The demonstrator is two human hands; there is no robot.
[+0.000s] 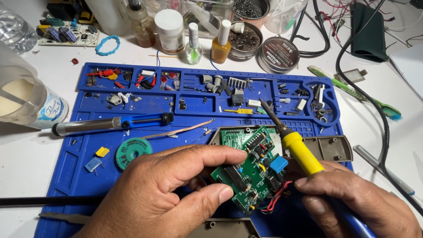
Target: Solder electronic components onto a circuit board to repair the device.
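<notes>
My left hand (163,194) grips a green circuit board (253,169) by its left edge, holding it tilted above the blue work mat (70,163). The board carries black chips, a blue box part and red and black wires at its lower right. My right hand (352,200) holds a soldering iron (302,152) with a yellow grip; its dark tip points up and away toward the mat's trays, off the board. A grey plastic case half (330,147) lies behind the board.
A blue desoldering pump (112,124), a green wick spool (132,151) and small loose parts lie on the mat; its back compartments hold several components. Bottles, tins and a jar line the back. A green toothbrush (352,90) and black cables sit right, a plastic cup (26,99) left.
</notes>
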